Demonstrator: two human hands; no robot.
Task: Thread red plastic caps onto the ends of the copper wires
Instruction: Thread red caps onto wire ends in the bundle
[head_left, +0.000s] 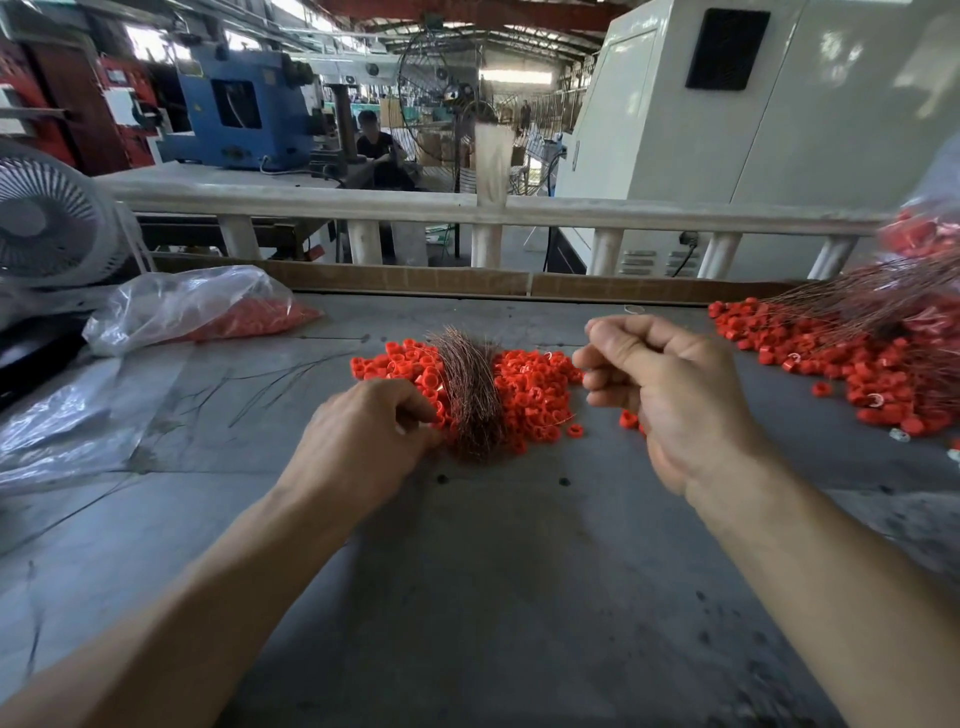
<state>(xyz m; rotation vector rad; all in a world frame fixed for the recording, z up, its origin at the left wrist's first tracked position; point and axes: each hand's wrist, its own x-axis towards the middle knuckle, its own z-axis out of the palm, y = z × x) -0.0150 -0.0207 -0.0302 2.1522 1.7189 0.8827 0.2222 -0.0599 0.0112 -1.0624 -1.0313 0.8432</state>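
A bundle of wires (470, 395) lies across a heap of caps (524, 387) mid-table (467, 571). A bag (192, 306) sits far left, a fan (49, 218) behind it. A second heap (841, 364) lies right, under more wires (862, 301).

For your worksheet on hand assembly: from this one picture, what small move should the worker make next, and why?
Probably bring the right hand down to pick one cap from the red caps. It is raised with curled fingers and no cap shows in it, while the left hand already touches the copper wire bundle lying across the pile.
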